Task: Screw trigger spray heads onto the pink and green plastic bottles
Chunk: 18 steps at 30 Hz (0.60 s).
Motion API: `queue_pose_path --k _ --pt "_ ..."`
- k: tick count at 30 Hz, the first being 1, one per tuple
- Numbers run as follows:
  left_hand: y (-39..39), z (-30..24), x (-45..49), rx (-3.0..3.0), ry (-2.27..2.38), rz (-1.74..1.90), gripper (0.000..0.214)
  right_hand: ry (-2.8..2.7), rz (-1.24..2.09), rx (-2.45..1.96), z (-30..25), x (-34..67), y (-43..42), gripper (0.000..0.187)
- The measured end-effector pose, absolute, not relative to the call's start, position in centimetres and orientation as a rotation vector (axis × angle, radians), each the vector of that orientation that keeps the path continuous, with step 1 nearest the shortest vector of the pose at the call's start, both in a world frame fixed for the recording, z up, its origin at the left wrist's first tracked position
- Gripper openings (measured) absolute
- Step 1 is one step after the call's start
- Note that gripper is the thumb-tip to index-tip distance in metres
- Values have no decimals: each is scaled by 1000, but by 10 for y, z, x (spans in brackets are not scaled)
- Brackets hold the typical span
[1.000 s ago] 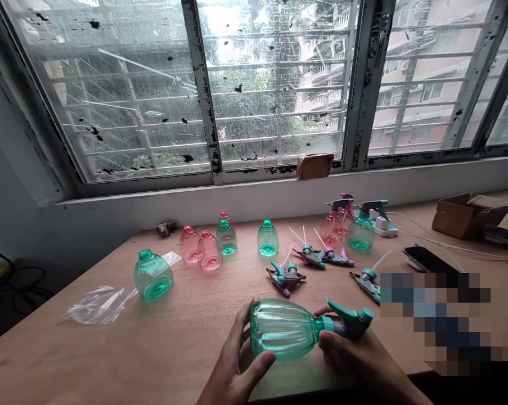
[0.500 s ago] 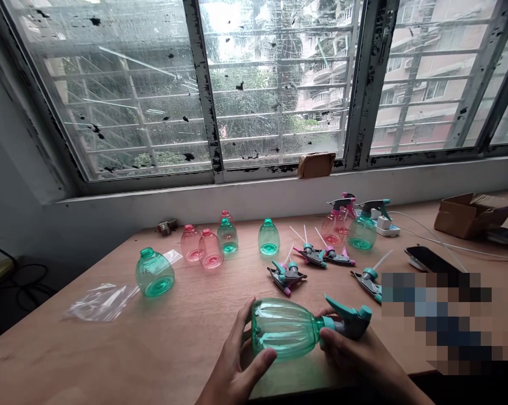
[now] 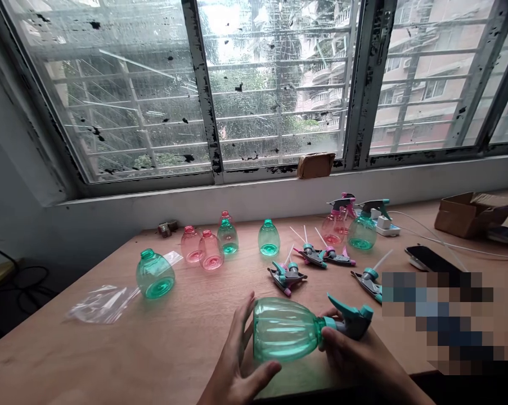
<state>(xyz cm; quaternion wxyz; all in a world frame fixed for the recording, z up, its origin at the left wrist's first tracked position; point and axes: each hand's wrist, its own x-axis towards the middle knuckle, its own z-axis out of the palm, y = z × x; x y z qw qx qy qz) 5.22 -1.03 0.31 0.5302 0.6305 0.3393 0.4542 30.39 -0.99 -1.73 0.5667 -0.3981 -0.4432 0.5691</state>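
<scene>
Held nearly level toward five o'clock: green bottle (image 3: 285, 329), spray head (image 3: 355, 322) fitted. Gripped at neck by right hand (image 3: 349, 349); flanked at base by left hand (image 3: 242, 363), thumb and fingers wide — contact unclear. Around the bottle: loose spray heads (image 3: 291, 275) toward one, phone (image 3: 433, 261) at two, second green bottle (image 3: 155, 275) at ten.

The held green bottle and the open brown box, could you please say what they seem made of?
The held green bottle looks like glossy, tinted plastic: see-through with bright streaks, though glass is possible. The open brown box seems matt cardboard, from its bent flaps.
</scene>
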Motion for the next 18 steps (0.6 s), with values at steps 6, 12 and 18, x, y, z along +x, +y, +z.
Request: queue_pose_path --k 6,12,18 --pt "-7 1 50 1669 812 1047 86 -991 1370 -931 -19 305 -8 41" --pt "-12 5 53 1561 767 1008 84 -1000 1375 -921 -24 307 -7 40" --pt "-13 6 54 1538 771 1009 85 -996 1369 -906 -20 305 -9 39"
